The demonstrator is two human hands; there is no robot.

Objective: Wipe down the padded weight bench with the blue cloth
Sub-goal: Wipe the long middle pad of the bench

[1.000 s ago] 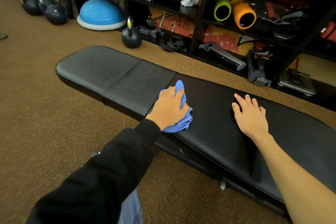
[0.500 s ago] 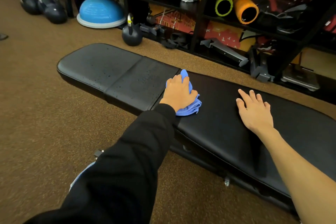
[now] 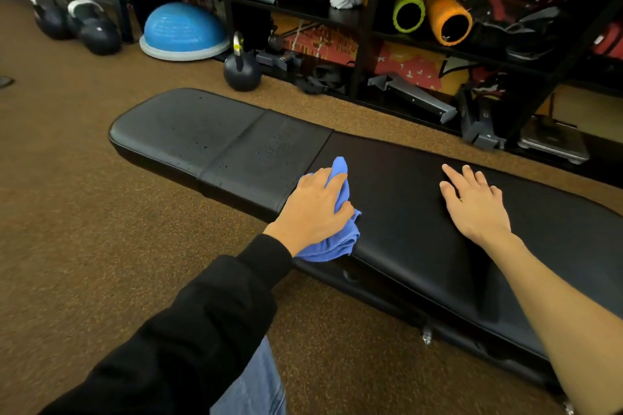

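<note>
One view only, from the head, looking down at the bench (image 3: 188,131). The step in hand is the wiping itself, near the middle of the bench, at the seam where the long shiny pad meets the shorter pad.

The long pad looks dark and smooth. The two shorter pads toward the far left end of the bench carry many small drops (image 3: 269,145), so I judge that this part is not yet wiped. The next move probably calls for pushing the cloth across the seam and along those wet pads to the rounded end, with even pressure, and for covering the front edge of the bench too.

The left hand (image 3: 315,209) lies on top of the cloth (image 3: 332,246), which is bunched on the front part of the bench, just at the seam. The fingers are bent over the cloth and hold it; one blue fold sticks up between them, and more cloth shows under the wrist.

The right hand (image 3: 475,209) rests flat on the long pad, fingers straight and a little spread. It holds nothing and seems to support the body.
</note>
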